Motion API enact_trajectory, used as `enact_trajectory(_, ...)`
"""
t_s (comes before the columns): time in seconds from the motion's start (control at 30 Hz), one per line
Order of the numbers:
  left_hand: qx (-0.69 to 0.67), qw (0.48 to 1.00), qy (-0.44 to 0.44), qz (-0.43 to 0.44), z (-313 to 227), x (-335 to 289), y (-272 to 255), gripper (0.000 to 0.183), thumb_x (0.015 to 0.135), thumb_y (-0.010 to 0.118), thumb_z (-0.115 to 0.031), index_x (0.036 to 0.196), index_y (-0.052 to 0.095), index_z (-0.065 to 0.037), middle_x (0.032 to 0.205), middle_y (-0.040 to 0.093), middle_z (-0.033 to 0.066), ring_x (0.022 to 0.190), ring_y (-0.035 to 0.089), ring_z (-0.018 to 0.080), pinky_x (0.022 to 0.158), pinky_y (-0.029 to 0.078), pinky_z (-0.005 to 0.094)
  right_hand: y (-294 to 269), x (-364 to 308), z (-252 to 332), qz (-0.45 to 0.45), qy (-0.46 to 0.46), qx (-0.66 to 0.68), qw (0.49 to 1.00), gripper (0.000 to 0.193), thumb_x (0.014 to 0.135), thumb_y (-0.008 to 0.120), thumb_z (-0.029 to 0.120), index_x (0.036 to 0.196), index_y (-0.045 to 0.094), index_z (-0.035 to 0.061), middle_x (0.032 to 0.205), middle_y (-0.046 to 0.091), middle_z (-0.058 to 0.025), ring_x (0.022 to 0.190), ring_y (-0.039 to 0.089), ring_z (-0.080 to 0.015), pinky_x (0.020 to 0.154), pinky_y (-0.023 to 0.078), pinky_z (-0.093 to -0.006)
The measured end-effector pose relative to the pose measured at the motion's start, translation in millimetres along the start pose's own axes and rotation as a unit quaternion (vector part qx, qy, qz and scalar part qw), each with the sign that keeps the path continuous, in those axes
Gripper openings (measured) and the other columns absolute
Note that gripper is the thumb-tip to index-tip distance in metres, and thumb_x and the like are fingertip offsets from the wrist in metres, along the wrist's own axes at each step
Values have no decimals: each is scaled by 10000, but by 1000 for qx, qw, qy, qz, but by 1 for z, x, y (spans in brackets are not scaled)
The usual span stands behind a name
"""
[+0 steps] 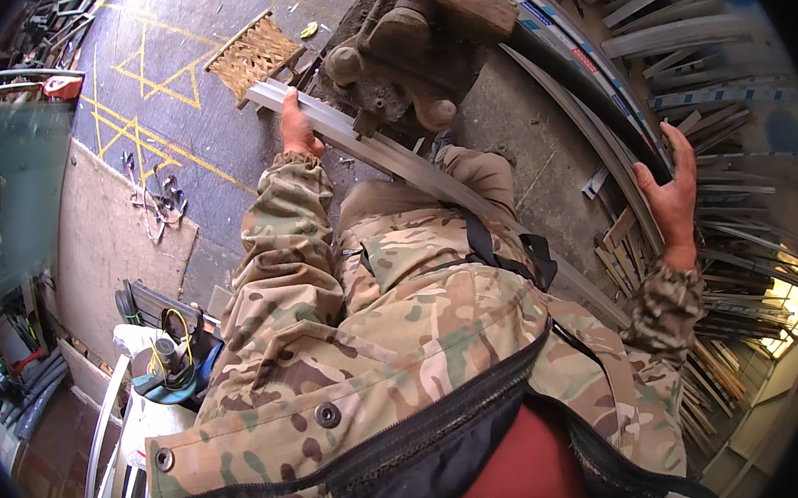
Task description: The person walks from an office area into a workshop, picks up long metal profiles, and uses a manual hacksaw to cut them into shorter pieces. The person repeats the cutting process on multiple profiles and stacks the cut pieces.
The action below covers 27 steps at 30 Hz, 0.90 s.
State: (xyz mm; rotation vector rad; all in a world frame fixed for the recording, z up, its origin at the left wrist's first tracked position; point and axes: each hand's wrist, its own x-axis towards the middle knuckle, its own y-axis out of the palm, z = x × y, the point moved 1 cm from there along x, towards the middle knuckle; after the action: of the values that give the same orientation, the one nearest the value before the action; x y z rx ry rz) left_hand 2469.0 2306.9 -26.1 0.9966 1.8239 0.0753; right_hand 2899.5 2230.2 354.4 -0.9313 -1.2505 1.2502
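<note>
My left hand [299, 130] is closed around the near end of a long silver metal profile [407, 162], with the thumb on its upper side. The profile runs across my lap, slanting down to the right past my waist. Just beyond it stands a heavy rust-brown machine [397, 54] with rounded knobs, touching or very close to the bar. From the machine a thick dark lever [579, 94] reaches out to the right. Beside the lever's far end, my right hand [672, 192] is raised and open, its fingers apart and holding nothing.
A small woven-top stool [253, 54] stands left of the machine. Racks of metal strips [705, 219] fill the right side. Yellow lines mark the floor [184, 50]. Cables [164, 200] lie on a board at left, and a white bucket [152, 417] with tools sits lower left.
</note>
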Motion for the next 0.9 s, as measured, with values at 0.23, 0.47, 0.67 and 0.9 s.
enact_trajectory(0.23, -27, 1000, 5, -7, 6, 6, 9, 507, 882, 565, -482, 1065, 532, -11, 801, 610, 147, 722, 626, 298, 701, 508, 425, -13, -32, -145, 214, 334, -129, 909, 295, 763, 730, 194, 966, 640, 0, 849, 644, -204, 791, 621, -356, 702, 466, -442)
enact_trajectory(0.47, -17, 1000, -17, -3, 11, 16, 3, 525, 877, 559, -477, 1130, 485, -24, 903, 605, 150, 810, 631, 326, 797, 491, 462, -136, -21, -119, 178, 193, -215, 941, 202, 748, 698, 109, 862, 587, -16, 692, 564, -130, 666, 511, -170, 645, 447, -340)
enact_trajectory(0.67, -6, 999, -14, -48, 20, 26, 2, 564, 866, 578, -482, 1177, 514, -16, 955, 610, 145, 835, 612, 301, 824, 475, 442, -246, 34, -45, 114, 111, -325, 932, 144, 799, 645, 71, 879, 537, 21, 684, 419, -44, 663, 425, -131, 602, 379, -298)
enact_trajectory(0.9, 39, 992, -17, -115, 16, 20, 8, 669, 838, 608, -490, 1244, 513, 34, 1114, 594, 154, 953, 579, 273, 858, 460, 408, -268, 36, 17, 117, 192, -356, 907, 234, 776, 681, 102, 968, 578, 15, 737, 510, -76, 704, 488, -142, 653, 420, -317)
